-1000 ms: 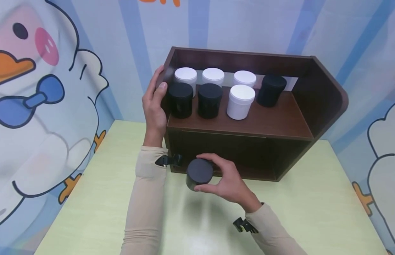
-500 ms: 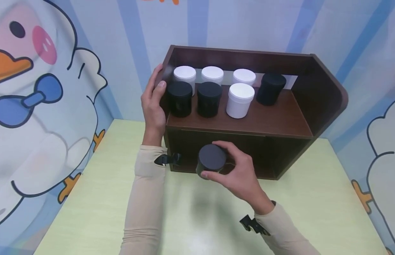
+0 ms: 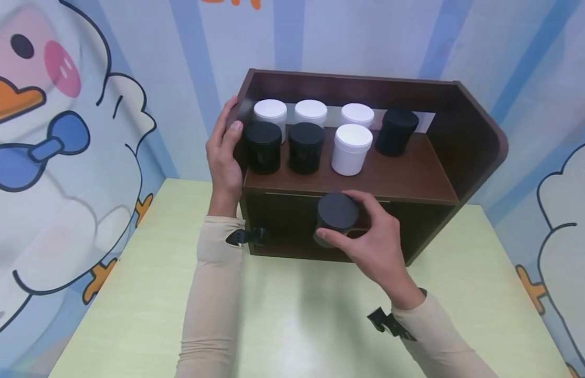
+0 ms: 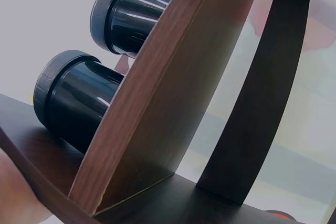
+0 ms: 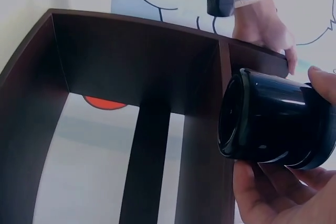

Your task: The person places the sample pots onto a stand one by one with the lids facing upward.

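My right hand (image 3: 379, 244) grips a black lidded jar (image 3: 337, 212) around its side, holding it upright in front of the brown two-tier shelf (image 3: 415, 181), a little below the upper board's front edge. In the right wrist view the jar (image 5: 278, 116) shows its glossy side and base. My left hand (image 3: 225, 157) holds the shelf's left side panel, thumb on the inner face. On the upper board, two black jars (image 3: 263, 149) (image 3: 306, 149) and a white jar (image 3: 351, 151) form the front row. Behind them stand white jars (image 3: 270, 109) and a black jar (image 3: 397, 132).
A pale green table (image 3: 283, 315) bears the shelf. The lower compartment (image 3: 283, 223) is dark inside. Blue striped cloth (image 3: 368, 37) with a cartoon duck (image 3: 46, 210) hangs behind and at the sides.
My right hand has carried the black jar up and to the right, from low in front of the lower compartment towards the upper board's edge. The left hand keeps its hold on the side panel.
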The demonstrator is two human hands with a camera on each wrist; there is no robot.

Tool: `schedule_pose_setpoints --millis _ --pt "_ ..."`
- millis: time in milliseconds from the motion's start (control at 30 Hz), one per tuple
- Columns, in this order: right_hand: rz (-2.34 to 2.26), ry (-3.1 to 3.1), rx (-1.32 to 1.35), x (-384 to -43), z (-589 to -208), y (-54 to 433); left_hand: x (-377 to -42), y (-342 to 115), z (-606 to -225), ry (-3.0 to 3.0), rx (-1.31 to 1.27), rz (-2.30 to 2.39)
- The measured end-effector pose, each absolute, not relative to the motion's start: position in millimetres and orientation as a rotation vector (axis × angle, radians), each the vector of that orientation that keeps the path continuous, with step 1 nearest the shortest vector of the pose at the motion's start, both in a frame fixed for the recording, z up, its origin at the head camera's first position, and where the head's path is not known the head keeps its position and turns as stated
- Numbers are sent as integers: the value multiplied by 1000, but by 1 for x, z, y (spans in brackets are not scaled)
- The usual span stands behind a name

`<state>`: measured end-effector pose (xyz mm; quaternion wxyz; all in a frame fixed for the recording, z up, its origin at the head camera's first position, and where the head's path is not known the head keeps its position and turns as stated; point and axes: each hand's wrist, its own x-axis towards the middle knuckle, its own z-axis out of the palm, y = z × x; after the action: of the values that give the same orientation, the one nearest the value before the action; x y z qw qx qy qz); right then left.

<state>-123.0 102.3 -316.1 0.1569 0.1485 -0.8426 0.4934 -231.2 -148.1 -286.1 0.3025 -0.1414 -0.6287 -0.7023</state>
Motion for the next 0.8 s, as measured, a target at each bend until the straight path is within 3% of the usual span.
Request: schedule_pose_setpoints --millis 800 --pt "1235 -2350 204 -157 -280 148 -232 -148 -287 -1654 -376 -1881"
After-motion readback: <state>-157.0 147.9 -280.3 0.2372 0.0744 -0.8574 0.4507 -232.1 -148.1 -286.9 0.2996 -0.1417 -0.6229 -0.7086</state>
